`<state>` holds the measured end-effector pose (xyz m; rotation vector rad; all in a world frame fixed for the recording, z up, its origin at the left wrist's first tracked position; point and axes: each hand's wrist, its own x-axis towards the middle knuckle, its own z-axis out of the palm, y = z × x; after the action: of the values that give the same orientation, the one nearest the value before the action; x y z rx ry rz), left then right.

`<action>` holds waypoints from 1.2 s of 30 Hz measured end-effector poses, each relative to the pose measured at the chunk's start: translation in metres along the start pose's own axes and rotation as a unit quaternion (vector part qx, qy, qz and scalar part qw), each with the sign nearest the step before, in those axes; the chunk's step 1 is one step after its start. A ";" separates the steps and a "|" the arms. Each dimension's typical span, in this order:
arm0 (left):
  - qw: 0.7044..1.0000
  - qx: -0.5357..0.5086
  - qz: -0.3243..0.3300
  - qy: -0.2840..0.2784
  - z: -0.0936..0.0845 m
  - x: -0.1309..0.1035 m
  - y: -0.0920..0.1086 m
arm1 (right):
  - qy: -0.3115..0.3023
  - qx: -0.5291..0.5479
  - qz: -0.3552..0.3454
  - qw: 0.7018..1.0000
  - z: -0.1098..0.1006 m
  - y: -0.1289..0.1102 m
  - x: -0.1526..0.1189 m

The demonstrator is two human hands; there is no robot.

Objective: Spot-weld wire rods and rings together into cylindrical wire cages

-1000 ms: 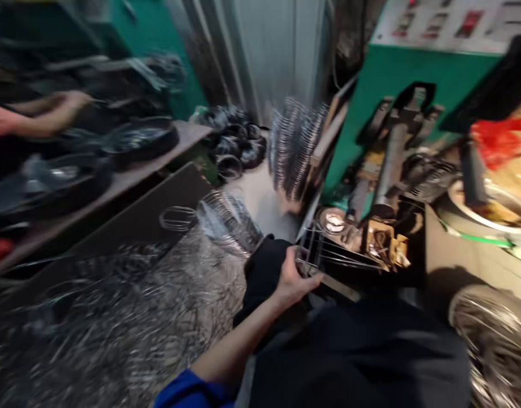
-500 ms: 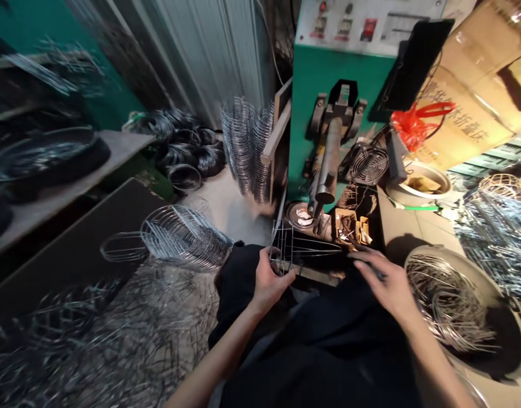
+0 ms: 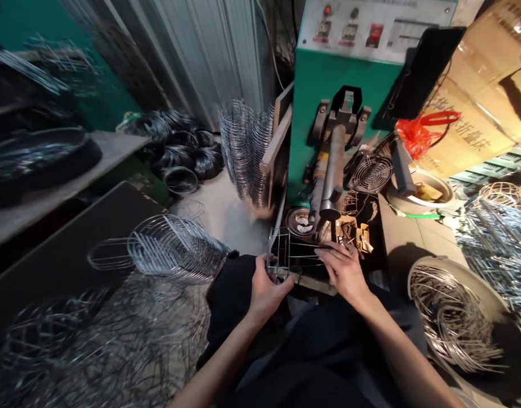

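Observation:
In the head view, my left hand (image 3: 267, 289) is closed on the near left corner of a small wire frame (image 3: 281, 243), a boxy shape of thin metal rods. Long wires run from it to the right. My right hand (image 3: 343, 269) has its fingers bunched around the far ends of these wires. The fingers partly hide what they grip. Just beyond both hands, the steel arm (image 3: 332, 187) of a green machine (image 3: 305, 79) reaches down over a round dish (image 3: 292, 222) with white scraps.
Nested wire hoops (image 3: 175, 246) lie left of my knee. Further back are stacked wire rings (image 3: 243, 153) and coils (image 3: 175, 147). A pan's rim (image 3: 477, 277) rises around bent wires at right. Small yellow boxes (image 3: 362, 238) sit beneath the machine. Wire scraps (image 3: 116, 340) cover the floor.
My right hand has moved left along the wires, closer to my left hand. The dark tool seen in it earlier no longer shows. My left hand keeps hold of the wire frame.

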<state>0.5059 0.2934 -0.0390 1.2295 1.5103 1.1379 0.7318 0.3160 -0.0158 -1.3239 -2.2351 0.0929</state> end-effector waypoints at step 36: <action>0.999 0.032 0.030 0.024 0.004 0.037 0.003 | 0.099 0.018 0.010 0.995 -0.005 0.015 0.035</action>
<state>0.5051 0.3303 -0.0396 1.3071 1.5664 1.1733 0.7331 0.3517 -0.0017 -1.2788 -2.0450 0.0096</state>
